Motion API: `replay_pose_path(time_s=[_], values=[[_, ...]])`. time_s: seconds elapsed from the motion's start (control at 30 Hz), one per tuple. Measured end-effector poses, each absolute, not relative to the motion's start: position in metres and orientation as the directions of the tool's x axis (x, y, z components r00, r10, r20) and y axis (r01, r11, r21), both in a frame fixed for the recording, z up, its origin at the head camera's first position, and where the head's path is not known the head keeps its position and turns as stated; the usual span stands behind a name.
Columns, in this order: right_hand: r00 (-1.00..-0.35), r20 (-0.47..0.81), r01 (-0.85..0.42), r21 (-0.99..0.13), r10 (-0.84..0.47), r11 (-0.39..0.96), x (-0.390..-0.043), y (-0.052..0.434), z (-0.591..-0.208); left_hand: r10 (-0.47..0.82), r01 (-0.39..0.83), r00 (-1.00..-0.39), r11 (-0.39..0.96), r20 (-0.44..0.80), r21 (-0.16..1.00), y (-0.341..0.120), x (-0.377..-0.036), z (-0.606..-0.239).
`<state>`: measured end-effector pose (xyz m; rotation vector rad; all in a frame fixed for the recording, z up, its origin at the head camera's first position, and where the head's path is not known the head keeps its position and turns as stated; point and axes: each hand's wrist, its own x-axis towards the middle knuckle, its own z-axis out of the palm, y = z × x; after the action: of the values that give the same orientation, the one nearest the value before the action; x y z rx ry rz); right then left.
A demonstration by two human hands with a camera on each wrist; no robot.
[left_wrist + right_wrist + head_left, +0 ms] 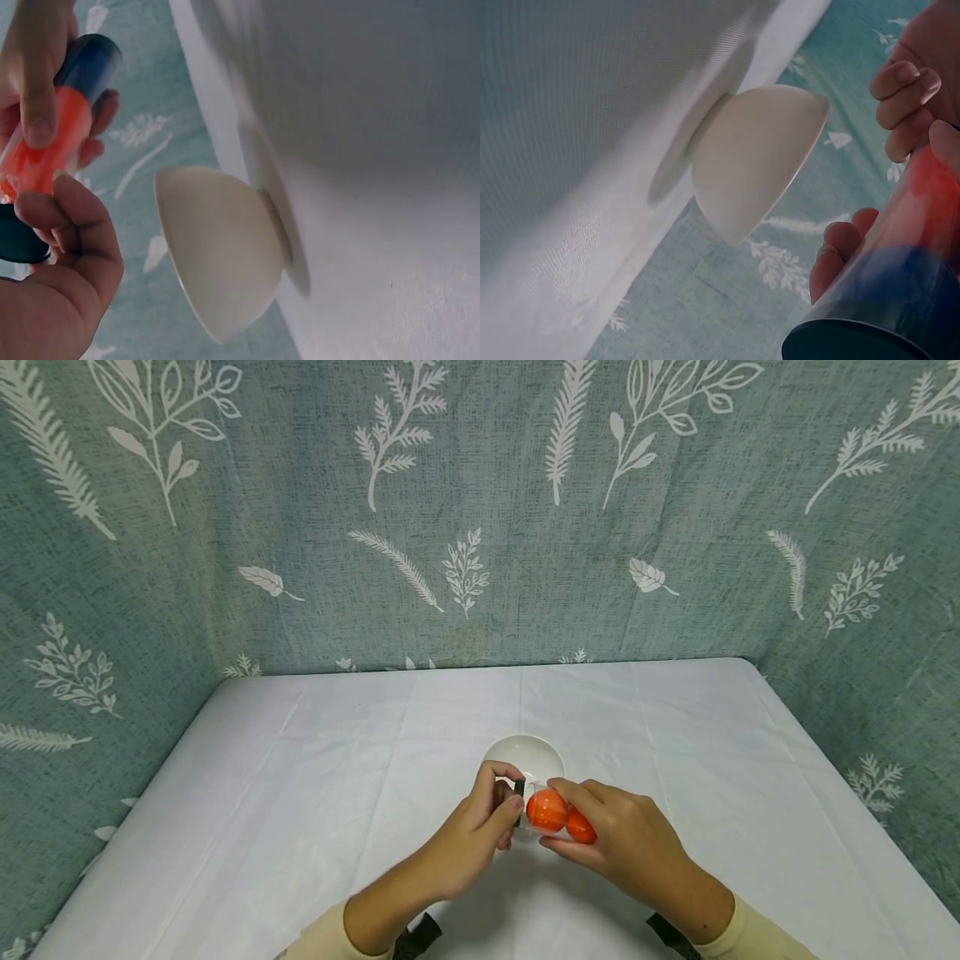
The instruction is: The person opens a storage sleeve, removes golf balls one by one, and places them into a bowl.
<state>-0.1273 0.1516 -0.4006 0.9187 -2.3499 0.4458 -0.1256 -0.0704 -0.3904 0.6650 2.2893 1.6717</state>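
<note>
My right hand (633, 827) grips a clear tube (911, 251) around its side. Orange balls (547, 811) show through the plastic, with a blue section (900, 281) toward the dark base (855, 343). At the tube's other end, my left hand (472, 822) pinches a black lid (519, 789) between thumb and fingers. In the left wrist view the lid (21, 236) sits right by the tube's mouth, next to the curled left fingers (86, 217). Just beyond both hands stands a white bowl (525, 750), upright on the table and partly hidden by them in the head view.
A white cloth (315, 793) covers the table. Green-grey fabric (510, 568) with white leaf prints hangs behind the table and along both sides. Dark straps (417, 937) show at the wrists, by the light sleeves (330, 935).
</note>
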Motion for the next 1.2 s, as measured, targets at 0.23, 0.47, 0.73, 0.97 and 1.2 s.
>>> replay_pose_path(time_s=[0.23, 0.47, 0.73, 0.97, 1.2], values=[[-0.575, 0.642, -0.714, -0.090, -0.507, 0.695, -0.129, 0.154, -0.399, 0.478, 0.216, -0.876, 0.262, 0.068, 0.941, -0.081, -0.127, -0.390], [-0.579, 0.641, -0.706, -0.085, -0.504, 0.703, -0.129, 0.156, -0.398, 0.492, 0.249, -0.869, 0.358, 0.044, 0.900, -0.096, -0.127, -0.395], [-0.604, 0.622, -0.693, -0.101, -0.499, 0.714, -0.129, 0.157, -0.396, 0.497, 0.261, -0.867, 0.418, 0.021, 0.870, -0.110, -0.126, -0.399], [-0.597, 0.635, -0.694, -0.101, -0.491, 0.713, -0.130, 0.159, -0.396, 0.528, 0.319, -0.848, 0.461, 0.032, 0.828, -0.113, -0.128, -0.405], [-0.620, 0.616, -0.675, -0.103, -0.486, 0.731, -0.131, 0.161, -0.395, 0.570, 0.304, -0.820, 0.499, -0.044, 0.811, -0.117, -0.129, -0.408]])
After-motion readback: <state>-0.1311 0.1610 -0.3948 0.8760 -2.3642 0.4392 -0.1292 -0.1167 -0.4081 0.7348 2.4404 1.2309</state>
